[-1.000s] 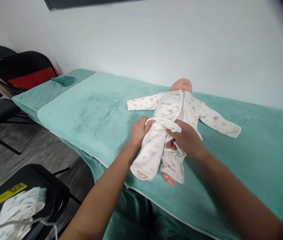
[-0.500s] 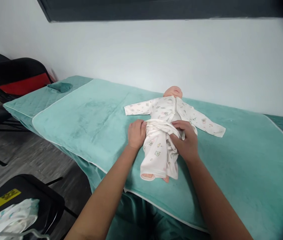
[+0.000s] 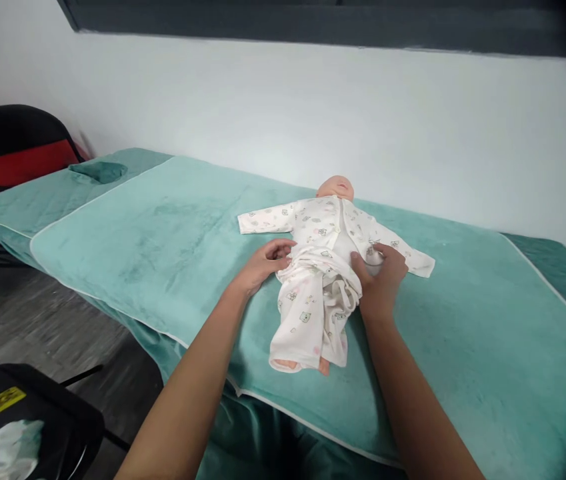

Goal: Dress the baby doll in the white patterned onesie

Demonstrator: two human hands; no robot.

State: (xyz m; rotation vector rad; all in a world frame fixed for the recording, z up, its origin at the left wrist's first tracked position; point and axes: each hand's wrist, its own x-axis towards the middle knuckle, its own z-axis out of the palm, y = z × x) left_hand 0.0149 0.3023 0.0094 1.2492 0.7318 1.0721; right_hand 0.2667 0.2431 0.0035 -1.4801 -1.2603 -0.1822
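A baby doll [image 3: 337, 187] lies on its back, head toward the wall. It wears a white printed shirt [image 3: 313, 220], parted at the front, and matching pants [image 3: 300, 313] bunched at the waist. Its feet show only partly below the pant legs. My left hand [image 3: 265, 263] is at the doll's side, fingers curled and thumb apart, the tips touching cloth near the shirt hem and waistband. With bent fingers, my right hand [image 3: 383, 280] holds the lower edge of the shirt's front flap on the other side; its thumb lies over the doll's belly.
A green plush cover [image 3: 137, 233] spreads over the bed, which has a face hole [image 3: 100, 172] at its left end. Behind it is a white wall [image 3: 263, 107]. Black chairs stand at left; the near chair [image 3: 63, 413] holds crumpled white cloth [image 3: 5, 450].
Both hands have left the pants' waistband. My right hand moved up to the shirt flap, and my left hand shifted slightly outward with its thumb apart. The view turned a little right.
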